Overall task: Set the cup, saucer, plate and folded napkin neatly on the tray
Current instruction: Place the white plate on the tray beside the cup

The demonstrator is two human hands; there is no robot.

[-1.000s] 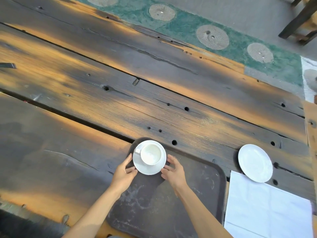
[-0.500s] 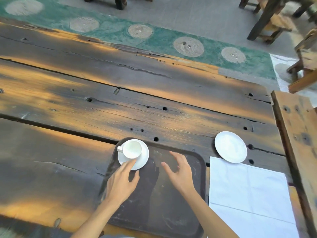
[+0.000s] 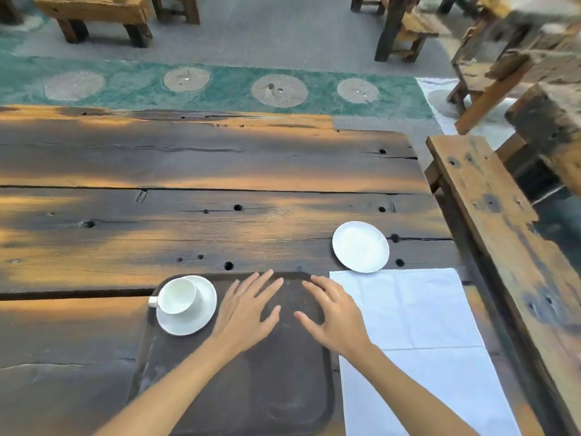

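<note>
Hands: left hand [image 3: 245, 313] and right hand [image 3: 334, 319] spread open, empty, over tray [image 3: 251, 404].
Done: cup [image 3: 176, 295] on saucer [image 3: 196, 319], tray's far-left corner.
Waiting: plate [image 3: 360, 247] and napkin [image 3: 408, 325], unfolded, off tray's right edge.
Risk: crowding the corner, nudging the cup; sloppy napkin fold.

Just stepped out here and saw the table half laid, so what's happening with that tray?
A person is loading a dark tray on a wooden table. The cup sits on its saucer in the tray's far left corner. Both hands, left and right, hover open over the tray, holding nothing. The plate and the white napkin are off the tray, to its right.
</note>
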